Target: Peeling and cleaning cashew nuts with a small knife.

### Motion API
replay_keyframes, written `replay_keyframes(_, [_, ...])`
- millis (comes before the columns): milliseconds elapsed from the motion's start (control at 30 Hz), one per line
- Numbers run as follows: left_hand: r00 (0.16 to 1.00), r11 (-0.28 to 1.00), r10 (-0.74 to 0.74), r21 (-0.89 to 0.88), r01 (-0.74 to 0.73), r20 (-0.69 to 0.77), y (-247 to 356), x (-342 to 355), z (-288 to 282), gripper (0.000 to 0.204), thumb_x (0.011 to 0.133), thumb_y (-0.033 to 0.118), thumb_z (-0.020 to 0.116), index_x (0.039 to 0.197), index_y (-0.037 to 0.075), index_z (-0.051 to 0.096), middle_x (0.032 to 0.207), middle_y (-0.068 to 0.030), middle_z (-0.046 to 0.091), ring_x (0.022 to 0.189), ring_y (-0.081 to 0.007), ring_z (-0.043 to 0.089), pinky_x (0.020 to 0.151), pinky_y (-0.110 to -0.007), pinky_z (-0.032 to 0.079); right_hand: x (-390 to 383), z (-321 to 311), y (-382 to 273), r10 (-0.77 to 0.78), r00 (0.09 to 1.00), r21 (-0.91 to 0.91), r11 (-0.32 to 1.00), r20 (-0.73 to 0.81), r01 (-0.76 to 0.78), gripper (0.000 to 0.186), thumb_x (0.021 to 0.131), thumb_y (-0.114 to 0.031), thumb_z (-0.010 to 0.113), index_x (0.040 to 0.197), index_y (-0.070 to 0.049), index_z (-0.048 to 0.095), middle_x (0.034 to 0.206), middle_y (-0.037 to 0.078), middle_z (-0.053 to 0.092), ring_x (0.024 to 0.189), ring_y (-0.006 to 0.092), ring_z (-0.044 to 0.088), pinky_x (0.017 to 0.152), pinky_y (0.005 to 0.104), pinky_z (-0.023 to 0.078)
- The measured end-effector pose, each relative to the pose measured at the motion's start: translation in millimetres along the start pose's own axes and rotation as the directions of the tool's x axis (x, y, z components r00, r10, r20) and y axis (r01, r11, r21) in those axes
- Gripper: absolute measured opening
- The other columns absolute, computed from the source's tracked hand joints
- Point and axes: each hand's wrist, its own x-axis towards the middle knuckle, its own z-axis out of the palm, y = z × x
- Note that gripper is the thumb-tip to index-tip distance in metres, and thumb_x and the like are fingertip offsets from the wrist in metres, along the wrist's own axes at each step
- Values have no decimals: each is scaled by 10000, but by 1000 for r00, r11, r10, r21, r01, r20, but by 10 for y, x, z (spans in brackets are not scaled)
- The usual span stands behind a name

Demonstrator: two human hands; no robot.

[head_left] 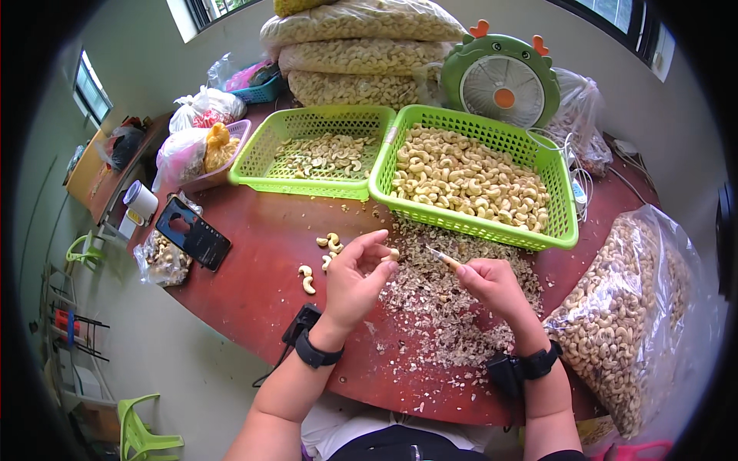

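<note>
Left hand (355,275): you have 1 nut (393,254) pinched at the fingertips, thumb against fingers, rest of the hand loosely curled. Right hand (492,286): closed around the handle of 1 knife (449,262), thumb along it, blade pointing up-left toward the nut. Blade and nut are near, not touching. Nut is held above the table (265,230), in front of the baskets.

Counts around you:
- 2 black straps (317,352), 1 per wrist.
- About 6 loose nuts (308,285) on the table, left of your left hand; some overlap, so exact count unclear.
- 1 spread of shavings (430,311), under and between your hands, too many bits to count.
- 2 green baskets: left basket (300,187) has a thin layer of pieces, right basket (446,216) is heaped with nuts. They sit side by side.
- 1 big clear bag (619,315) of nuts, right of your right forearm.
- 1 small bag (163,259) at the left table edge, beside 1 phone (192,233) and 1 cup (141,201).
- 3 large sacks (361,58) stacked behind the baskets, part of a 4th on top.
- 1 green fan (503,84), right of the stack.
</note>
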Motion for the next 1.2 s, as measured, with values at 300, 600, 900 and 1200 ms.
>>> replay_keyframes(300, [437, 410, 898, 445, -796, -45, 946, -41, 138, 251, 670, -47, 641, 909, 2, 581, 889, -128, 566, 707, -182, 568, 608, -251, 461, -25, -21, -63, -85, 993, -139, 988, -86, 72, 327, 833, -255, 529, 642, 12, 533, 491, 11, 455, 406, 71, 469, 373, 242, 382])
replay_keyframes(600, [984, 696, 114, 717, 16, -133, 311, 459, -674, 119, 695, 45, 603, 789, -19, 639, 650, -92, 630, 596, -116, 596, 567, -235, 470, -19, 33, -96, -101, 988, -122, 989, -113, 88, 326, 829, -255, 534, 621, -4, 531, 455, 9, 436, 390, 65, 455, 366, 231, 368])
replay_keyframes(900, [984, 569, 176, 816, -101, -1, -274, 390, -514, 162, 692, 106, 623, 841, 45, 632, 743, -107, 618, 660, -218, 596, 589, -319, 477, -4, 91, 47, -102, 990, -177, 981, -98, 84, 341, 816, -264, 537, 619, 13, 524, 465, 26, 403, 431, 75, 368, 408, 266, 311])
replay_keyframes(1200, [882, 787, -445, -401, 468, 156, -10, 57, -88, 241, 779, -30, 545, 1019, -53, 527, 895, -126, 588, 771, -192, 607, 680, -264, 526, -10, 106, -11, -53, 996, -63, 997, -68, 48, 378, 828, -267, 530, 567, -1, 472, 463, -9, 379, 441, 59, 338, 406, 253, 287])
